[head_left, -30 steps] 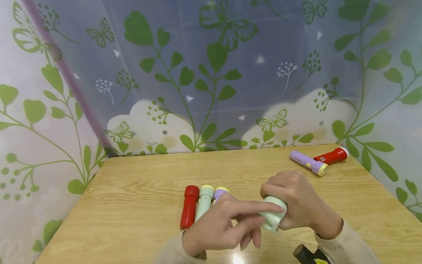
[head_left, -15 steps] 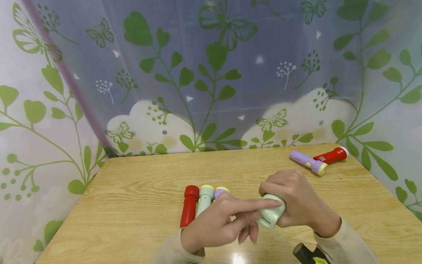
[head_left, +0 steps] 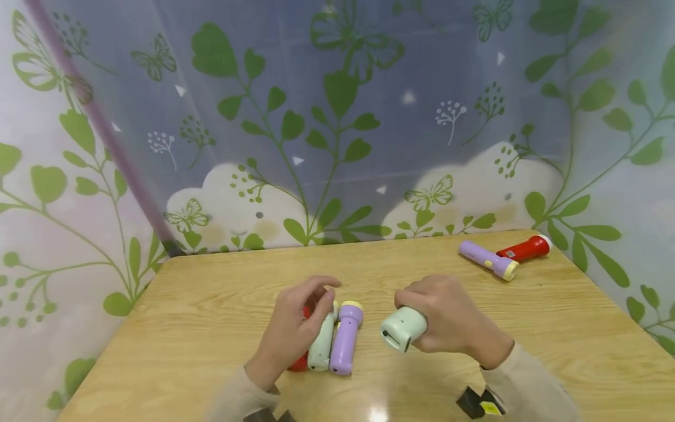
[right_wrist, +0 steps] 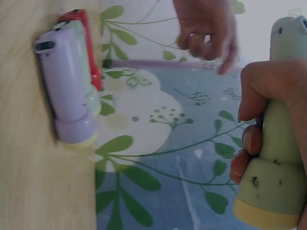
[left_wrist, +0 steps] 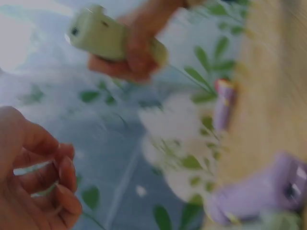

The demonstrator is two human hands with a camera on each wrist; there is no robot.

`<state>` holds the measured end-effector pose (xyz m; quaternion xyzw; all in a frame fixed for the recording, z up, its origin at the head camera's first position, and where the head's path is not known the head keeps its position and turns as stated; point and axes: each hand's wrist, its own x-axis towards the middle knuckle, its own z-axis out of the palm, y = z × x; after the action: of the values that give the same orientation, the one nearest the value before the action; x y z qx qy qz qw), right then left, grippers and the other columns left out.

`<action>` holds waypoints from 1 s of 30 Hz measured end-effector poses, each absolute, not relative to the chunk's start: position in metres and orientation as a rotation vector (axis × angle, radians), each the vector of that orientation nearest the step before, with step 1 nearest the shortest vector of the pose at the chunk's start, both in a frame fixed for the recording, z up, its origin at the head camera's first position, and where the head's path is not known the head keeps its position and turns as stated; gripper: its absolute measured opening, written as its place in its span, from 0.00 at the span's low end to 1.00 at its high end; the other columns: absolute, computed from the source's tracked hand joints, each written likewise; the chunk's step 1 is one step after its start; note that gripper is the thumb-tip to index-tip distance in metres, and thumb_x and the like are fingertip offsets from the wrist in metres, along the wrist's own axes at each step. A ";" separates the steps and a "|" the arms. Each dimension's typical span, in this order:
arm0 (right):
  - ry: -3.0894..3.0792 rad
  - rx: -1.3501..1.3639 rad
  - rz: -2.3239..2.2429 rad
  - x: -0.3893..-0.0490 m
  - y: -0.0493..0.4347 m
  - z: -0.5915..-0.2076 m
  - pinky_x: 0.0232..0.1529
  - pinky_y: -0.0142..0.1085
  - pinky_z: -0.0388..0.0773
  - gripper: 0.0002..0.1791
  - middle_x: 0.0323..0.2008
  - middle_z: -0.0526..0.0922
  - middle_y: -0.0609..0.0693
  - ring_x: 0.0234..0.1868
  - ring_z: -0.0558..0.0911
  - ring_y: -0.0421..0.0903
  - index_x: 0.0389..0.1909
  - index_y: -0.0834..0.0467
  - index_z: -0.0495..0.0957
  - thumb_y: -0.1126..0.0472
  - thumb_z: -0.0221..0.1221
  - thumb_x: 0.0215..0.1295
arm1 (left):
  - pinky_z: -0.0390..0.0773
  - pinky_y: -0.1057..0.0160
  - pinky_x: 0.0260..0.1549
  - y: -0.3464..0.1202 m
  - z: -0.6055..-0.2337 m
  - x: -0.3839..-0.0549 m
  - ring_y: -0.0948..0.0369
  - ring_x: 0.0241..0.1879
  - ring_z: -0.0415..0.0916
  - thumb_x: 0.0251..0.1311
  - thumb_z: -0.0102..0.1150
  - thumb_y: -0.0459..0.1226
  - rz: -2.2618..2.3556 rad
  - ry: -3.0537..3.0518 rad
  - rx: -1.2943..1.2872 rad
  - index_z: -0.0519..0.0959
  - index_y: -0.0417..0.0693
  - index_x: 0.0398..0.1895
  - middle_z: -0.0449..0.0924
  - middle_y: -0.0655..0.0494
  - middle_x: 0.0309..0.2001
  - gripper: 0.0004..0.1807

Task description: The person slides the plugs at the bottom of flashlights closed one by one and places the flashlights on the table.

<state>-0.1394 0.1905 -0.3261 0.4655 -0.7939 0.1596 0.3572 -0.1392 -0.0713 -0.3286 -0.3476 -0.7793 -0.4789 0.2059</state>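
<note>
My right hand (head_left: 448, 316) grips a pale green flashlight (head_left: 403, 328), its slotted tail end pointing toward me. In the right wrist view, the fingers wrap the barrel of this flashlight (right_wrist: 283, 129), and its yellow-rimmed head is at the bottom. My left hand (head_left: 285, 328) hovers with loosely bent fingers and nothing in them. It overlaps a row of three flashlights lying side by side: a red one (head_left: 299, 363), mostly hidden, a pale green one (head_left: 321, 346) and a purple one (head_left: 345, 340). All three show in the right wrist view, the purple flashlight (right_wrist: 67, 86) in front.
At the table's far right corner, another purple flashlight (head_left: 482, 258) lies against a red flashlight (head_left: 527, 249). A leaf-and-butterfly patterned curtain (head_left: 358, 199) hangs behind the wooden table (head_left: 221, 305).
My left hand has left the held flashlight and moved left over the row, uncovering the purple one. My right hand has shifted slightly left with the green flashlight.
</note>
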 end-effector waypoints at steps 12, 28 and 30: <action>-2.450 1.291 0.121 -0.158 0.167 -0.374 0.47 0.42 0.72 0.21 0.30 0.80 0.43 0.30 0.78 0.39 0.35 0.52 0.72 0.56 0.71 0.40 | 0.71 0.46 0.45 -0.089 -0.406 -0.164 0.48 0.47 0.72 0.56 0.61 0.28 -0.959 -2.368 -0.739 0.79 0.43 0.41 0.77 0.48 0.45 0.10; -2.583 1.341 -0.136 -0.168 0.150 -0.408 0.59 0.52 0.65 0.28 0.50 0.75 0.48 0.55 0.72 0.48 0.45 0.52 0.74 0.64 0.69 0.37 | 0.47 0.25 0.57 -0.074 -0.419 -0.162 0.32 0.70 0.43 0.67 0.50 0.56 -0.716 -2.876 -0.491 0.69 0.51 0.66 0.53 0.39 0.72 0.30; -2.567 1.344 -0.116 -0.169 0.150 -0.408 0.59 0.52 0.64 0.26 0.51 0.74 0.48 0.57 0.70 0.49 0.44 0.51 0.75 0.66 0.71 0.40 | 0.47 0.23 0.56 -0.074 -0.419 -0.161 0.32 0.71 0.40 0.67 0.48 0.59 -0.725 -2.915 -0.481 0.66 0.53 0.68 0.49 0.39 0.73 0.32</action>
<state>-0.1686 0.1504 -0.4084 0.4602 -0.8787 -0.0397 0.1204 -0.1615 -0.0741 -0.4195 -0.1579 -0.9571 -0.2379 0.0496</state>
